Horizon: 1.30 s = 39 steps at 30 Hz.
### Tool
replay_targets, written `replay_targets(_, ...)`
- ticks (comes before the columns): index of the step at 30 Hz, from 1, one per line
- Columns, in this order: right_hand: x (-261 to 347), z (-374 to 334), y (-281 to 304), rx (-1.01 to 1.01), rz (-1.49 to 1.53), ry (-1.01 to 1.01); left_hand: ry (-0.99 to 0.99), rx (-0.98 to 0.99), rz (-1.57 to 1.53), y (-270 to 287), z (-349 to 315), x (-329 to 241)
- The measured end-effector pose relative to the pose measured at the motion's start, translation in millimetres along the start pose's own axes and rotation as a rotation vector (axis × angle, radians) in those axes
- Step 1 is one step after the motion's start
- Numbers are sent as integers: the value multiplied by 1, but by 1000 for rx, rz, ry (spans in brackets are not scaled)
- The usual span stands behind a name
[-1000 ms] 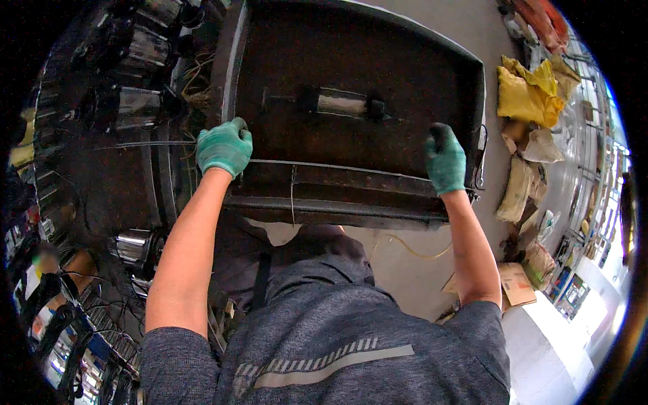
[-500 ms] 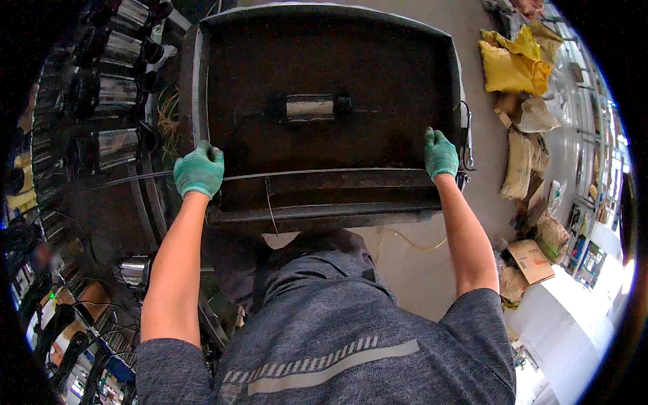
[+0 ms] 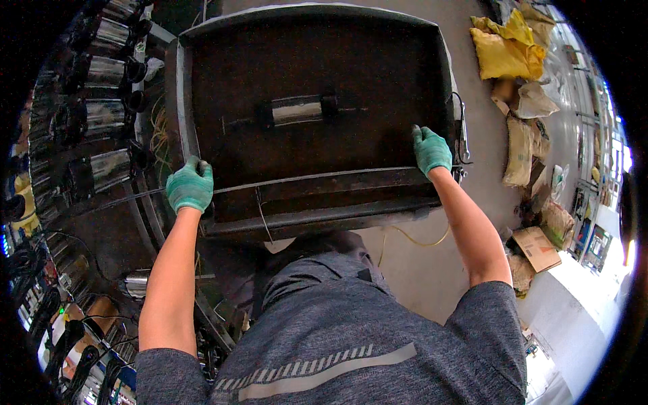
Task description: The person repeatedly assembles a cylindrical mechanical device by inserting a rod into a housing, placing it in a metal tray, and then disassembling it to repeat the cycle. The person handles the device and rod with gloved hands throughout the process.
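Note:
In front of me is a dark, shallow metal tray (image 3: 183, 101) with raised rims. A metal cylinder (image 3: 297, 110) with black end fittings and a thin rod at each side lies in its middle. My left hand (image 3: 190, 185), in a green glove, is closed at the near left corner. My right hand (image 3: 432, 151), gloved alike, is closed at the near right, thumb upward. A narrow pale edge (image 3: 310, 178) runs between the two hands. Whatever the fingers hold, if anything, is hidden. A thin cable (image 3: 264, 216) hangs over the near ledge.
Several similar metal cylinders (image 3: 108, 111) stand in a row at the left. A wrench-like tool (image 3: 464, 131) hangs at the tray's right side. Along the right floor lie yellow sacks (image 3: 506, 54), a beige sack (image 3: 518, 152) and a cardboard box (image 3: 536, 248). A yellow hose (image 3: 418, 241) lies on the floor.
The view has turned a little, so the tray and cylinder appear slightly farther left and tilted. Both hands keep their places at the tray's near corners, still closed.

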State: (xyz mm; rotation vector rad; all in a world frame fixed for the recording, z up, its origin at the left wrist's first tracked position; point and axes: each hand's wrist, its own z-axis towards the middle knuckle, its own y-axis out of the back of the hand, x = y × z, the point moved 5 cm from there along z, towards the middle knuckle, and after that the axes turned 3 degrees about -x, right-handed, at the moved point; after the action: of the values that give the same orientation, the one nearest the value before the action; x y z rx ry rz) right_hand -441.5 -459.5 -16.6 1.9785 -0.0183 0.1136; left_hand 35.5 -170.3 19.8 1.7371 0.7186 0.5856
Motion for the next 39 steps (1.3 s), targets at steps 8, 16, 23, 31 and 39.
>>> replay_targets(8,1,-1,1,-10,-26,8,-28,-44,15,-2,1,2)
replay_targets(16,-1,1,-1,6,-16,20,-39,-42,-4,-2,1,1)
replay_targets(23,-3,2,-3,-21,-14,47,-27,-49,3,0,0,-3)
replay_targets(31,-1,1,-1,-25,1,40,-31,-47,26,-5,1,3)
replay_targets(39,-2,1,-1,-8,-2,24,-16,-47,29,-8,3,5)
